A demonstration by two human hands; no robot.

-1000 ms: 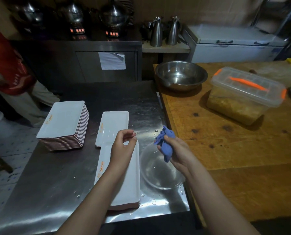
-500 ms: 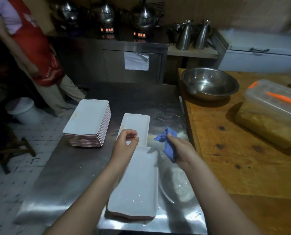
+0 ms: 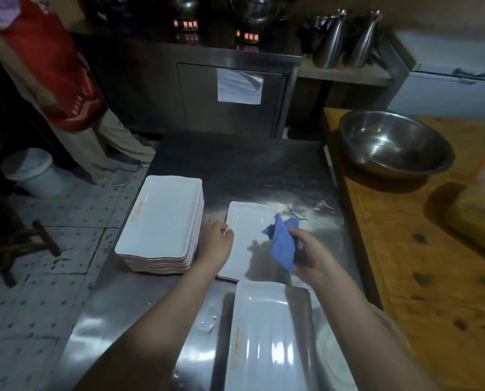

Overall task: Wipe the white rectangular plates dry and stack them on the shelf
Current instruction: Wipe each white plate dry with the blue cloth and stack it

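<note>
Plates are white, rectangular, with orange edge markings.

Head view. A stack of white rectangular plates stands at the left edge of the stainless-steel table. Just beside it, mid-table, lies a single white rectangular plate. The left hand, fingers curled, meets this plate's left rim and appears to pinch it. The right hand grips a crumpled blue cloth above the same plate. Another white rectangular plate lies at the near edge. A round steel bowl sits on the adjoining wooden table.
</note>
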